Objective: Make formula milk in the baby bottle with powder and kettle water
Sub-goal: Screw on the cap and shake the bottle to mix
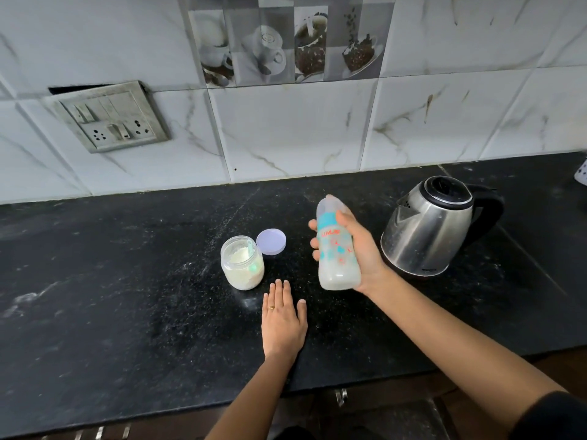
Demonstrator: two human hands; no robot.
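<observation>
My right hand grips the baby bottle around its middle and holds it just above the black counter, slightly tilted. The bottle is capped and holds whitish milky liquid at the bottom. My left hand lies flat on the counter, fingers together, holding nothing. Just beyond it stands the open powder jar with pale formula powder and a scoop inside. Its lilac lid lies flat behind the jar. The steel kettle, lid closed and black handle to the right, stands right of the bottle.
The black stone counter runs the full width, dusted with powder specks. A tiled wall with a switch-and-socket plate rises behind. The counter's front edge is near my forearms, with drawer handles below. A white object peeks in at the far right.
</observation>
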